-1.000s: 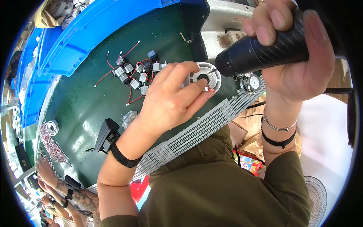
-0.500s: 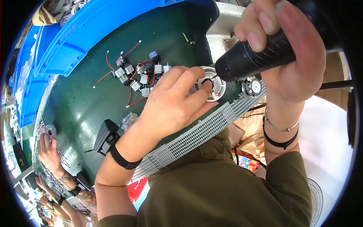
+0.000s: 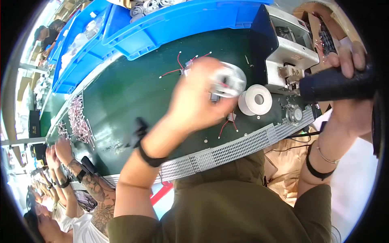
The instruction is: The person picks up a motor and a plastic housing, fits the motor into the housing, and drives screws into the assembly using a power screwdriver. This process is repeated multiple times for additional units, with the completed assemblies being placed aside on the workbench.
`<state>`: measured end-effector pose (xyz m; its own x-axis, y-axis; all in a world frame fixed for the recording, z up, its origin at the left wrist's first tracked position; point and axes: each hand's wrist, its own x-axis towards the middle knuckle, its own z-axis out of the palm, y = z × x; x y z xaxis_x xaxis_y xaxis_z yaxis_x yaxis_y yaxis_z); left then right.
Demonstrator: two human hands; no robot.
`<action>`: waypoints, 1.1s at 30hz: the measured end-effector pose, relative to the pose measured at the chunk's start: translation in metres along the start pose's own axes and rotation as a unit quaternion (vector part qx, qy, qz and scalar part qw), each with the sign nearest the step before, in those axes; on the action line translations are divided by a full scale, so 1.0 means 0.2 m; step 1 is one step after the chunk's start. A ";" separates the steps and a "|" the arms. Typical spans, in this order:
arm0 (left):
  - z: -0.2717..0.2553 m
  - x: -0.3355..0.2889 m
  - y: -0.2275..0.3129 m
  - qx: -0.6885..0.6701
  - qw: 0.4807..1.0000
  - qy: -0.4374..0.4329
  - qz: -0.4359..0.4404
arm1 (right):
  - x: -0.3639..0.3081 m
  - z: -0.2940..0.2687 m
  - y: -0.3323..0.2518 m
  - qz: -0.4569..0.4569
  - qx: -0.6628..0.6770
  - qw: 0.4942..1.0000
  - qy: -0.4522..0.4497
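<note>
My left hand (image 3: 196, 91), smeared by motion, grips a white round plastic housing (image 3: 230, 83) raised over the green table. Small motors with red wires (image 3: 231, 117) lie partly hidden beneath this hand. Just right of the housing, a white ring-shaped holder (image 3: 264, 107) with a round central hole sits on the table. At the far right, my right hand (image 3: 350, 67) is wrapped round a black power screwdriver (image 3: 324, 86), held apart from the housing. Its tip cannot be made out. A small round speaker (image 3: 293, 114) lies near the table's front edge.
Blue bins (image 3: 170, 30) line the far side. A white machine (image 3: 289, 48) stands at the back right. A perforated grey strip (image 3: 219, 157) edges the table's front. At left lies a heap of pinkish-white wires (image 3: 79, 117), close to a co-worker's tattooed arm (image 3: 95, 182).
My left hand has lifted the white housing, and the ring-shaped holder now shows beside it. The screwdriver in my right hand has moved away to the right. The view has shifted.
</note>
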<state>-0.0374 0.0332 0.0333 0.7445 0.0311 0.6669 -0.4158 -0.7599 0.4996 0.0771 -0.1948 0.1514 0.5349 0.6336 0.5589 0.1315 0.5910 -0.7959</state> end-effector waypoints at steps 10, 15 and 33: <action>-1.17 -0.47 -0.74 0.407 0.840 -0.056 -0.354 | -0.01 0.00 0.09 -0.050 -0.322 0.931 0.161; -0.97 0.20 -0.55 0.382 0.892 0.134 -0.200 | -0.08 -0.11 0.03 0.024 -0.209 0.962 0.175; -0.41 0.84 -0.40 -0.236 0.943 -0.154 -0.176 | -0.14 -0.13 -0.05 -0.023 -0.287 0.949 0.125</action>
<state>0.0794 0.1524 0.1506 0.9661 -0.0181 0.2576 -0.2465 -0.3624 0.8989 0.0817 -0.2317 0.1383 0.6889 0.4328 0.5814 0.5554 0.2002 -0.8071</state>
